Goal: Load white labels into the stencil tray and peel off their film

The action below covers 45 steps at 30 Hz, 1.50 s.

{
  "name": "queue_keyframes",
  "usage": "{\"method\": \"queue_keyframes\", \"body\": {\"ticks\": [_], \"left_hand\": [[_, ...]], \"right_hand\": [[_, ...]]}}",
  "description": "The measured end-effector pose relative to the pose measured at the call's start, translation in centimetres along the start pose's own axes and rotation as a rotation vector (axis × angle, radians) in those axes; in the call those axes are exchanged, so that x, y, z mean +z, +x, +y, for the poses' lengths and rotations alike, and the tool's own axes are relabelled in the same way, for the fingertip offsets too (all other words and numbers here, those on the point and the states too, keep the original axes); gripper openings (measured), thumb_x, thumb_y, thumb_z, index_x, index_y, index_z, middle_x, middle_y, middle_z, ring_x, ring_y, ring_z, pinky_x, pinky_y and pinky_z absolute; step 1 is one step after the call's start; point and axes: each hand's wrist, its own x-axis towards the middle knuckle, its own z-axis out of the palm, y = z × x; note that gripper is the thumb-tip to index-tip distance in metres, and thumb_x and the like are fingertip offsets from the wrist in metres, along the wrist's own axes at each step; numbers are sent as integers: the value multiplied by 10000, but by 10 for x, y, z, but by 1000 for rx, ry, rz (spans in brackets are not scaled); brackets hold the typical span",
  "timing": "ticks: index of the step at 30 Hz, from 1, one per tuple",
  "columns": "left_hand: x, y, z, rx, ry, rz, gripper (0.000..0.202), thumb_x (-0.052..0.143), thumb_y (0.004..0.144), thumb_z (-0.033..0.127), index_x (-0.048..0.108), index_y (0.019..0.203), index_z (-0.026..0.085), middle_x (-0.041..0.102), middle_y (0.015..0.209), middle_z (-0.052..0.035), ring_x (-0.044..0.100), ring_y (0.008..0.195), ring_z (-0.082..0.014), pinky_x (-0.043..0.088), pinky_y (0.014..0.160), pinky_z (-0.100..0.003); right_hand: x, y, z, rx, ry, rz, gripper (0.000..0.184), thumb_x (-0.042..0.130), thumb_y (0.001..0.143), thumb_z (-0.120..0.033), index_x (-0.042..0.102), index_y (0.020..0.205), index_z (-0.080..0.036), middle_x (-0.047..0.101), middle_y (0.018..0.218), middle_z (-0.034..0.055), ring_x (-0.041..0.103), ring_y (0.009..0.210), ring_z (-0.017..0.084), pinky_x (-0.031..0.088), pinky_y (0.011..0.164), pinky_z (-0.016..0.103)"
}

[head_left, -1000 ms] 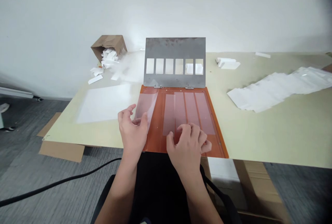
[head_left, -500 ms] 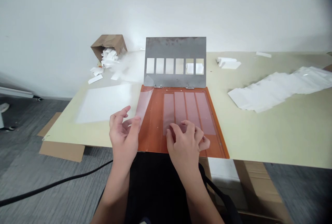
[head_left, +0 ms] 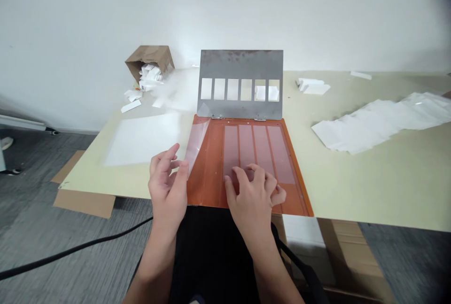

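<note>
My left hand [head_left: 167,177] pinches the lower end of a translucent film strip [head_left: 198,142] between thumb and finger. The strip slants over the left side of an orange board [head_left: 211,167], its far end reaching the hinge edge. My right hand [head_left: 253,189] rests low on the board, fingers bent and apart, fingertips over the near part of the film strips there. Several pale strips, such as the far-right one [head_left: 282,153], lie side by side in the board. A grey metal plate [head_left: 243,62] with a row of rectangular windows is hinged to the board and stands raised.
A white translucent sheet [head_left: 141,139] lies left on the table [head_left: 352,186]. Behind it, an open cardboard box [head_left: 155,53] spills white pieces. To the right are a fanned row of white sheets [head_left: 369,123] and a few small white blocks [head_left: 313,86].
The view has shifted slightly, so the board and plate appear a little further right. My left hand keeps its pinch on the film strip; the right hand has barely moved.
</note>
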Motion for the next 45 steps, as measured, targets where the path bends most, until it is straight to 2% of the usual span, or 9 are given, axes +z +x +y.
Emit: {"method": "queue_keyframes", "body": {"ticks": [9, 14, 18, 21, 24, 31, 40, 45], "left_hand": [[1, -3, 1, -6, -78, -32, 344, 683, 863, 290, 711, 1203, 332, 533, 1070, -6, 627, 760, -89, 588, 738, -276], [1, -4, -3, -72, -154, -64, 345, 670, 876, 265, 705, 1210, 346, 513, 1098, -7, 678, 811, -117, 600, 645, -250], [2, -5, -3, -126, -220, -83, 367, 694, 858, 252, 703, 1209, 355, 495, 1110, -2, 699, 850, -136, 637, 654, -269], [4, -7, -1, -172, -225, -75, 362, 723, 838, 273, 713, 1193, 344, 499, 1114, 0, 711, 850, -138, 651, 682, -277], [4, -8, -1, -205, -205, -72, 380, 743, 824, 286, 713, 1200, 331, 516, 1115, -3, 718, 846, -137, 647, 711, -264], [2, -11, -3, -218, -173, -67, 407, 740, 823, 306, 699, 1227, 304, 531, 1151, -17, 724, 828, -141, 654, 768, -307], [-2, -8, -4, -156, -104, -85, 382, 693, 864, 301, 679, 1245, 318, 540, 1133, -15, 701, 783, -116, 646, 755, -303], [-9, -1, -10, 19, 19, -107, 162, 620, 912, 232, 764, 976, 272, 563, 1069, -7, 672, 747, -89, 604, 720, -257]], "right_hand": [[0, 0, -1, -23, 20, 9, 261, 584, 933, -390, 709, 1119, -255, 571, 1243, 145, 411, 1125, 345, 245, 944, 584], [-1, 0, -1, -29, 39, 15, 253, 590, 930, -377, 708, 1114, -250, 581, 1243, 143, 422, 1125, 347, 241, 935, 565], [-5, 0, -7, -61, 189, 24, 220, 610, 925, -369, 694, 1102, -266, 634, 1192, 88, 483, 1094, 301, 231, 932, 513], [-7, 2, -17, -107, 355, -9, 141, 639, 910, -377, 699, 970, -265, 674, 1111, 36, 522, 1058, 256, 221, 931, 470], [-6, 5, -28, -128, 483, -36, 141, 665, 894, -396, 692, 890, -258, 682, 1078, 13, 533, 1052, 230, 219, 931, 439], [-4, 12, -40, -100, 573, -61, 93, 650, 899, -338, 700, 866, -267, 662, 1110, 2, 513, 1090, 221, 222, 920, 412], [-3, 17, -43, -98, 569, -147, 155, 567, 929, -294, 690, 844, -256, 643, 1166, 25, 487, 1124, 231, 232, 902, 418], [-2, 21, -47, -78, 574, -182, 128, 597, 896, -261, 673, 794, -247, 640, 1152, 11, 474, 1145, 235, 220, 921, 430]]}}
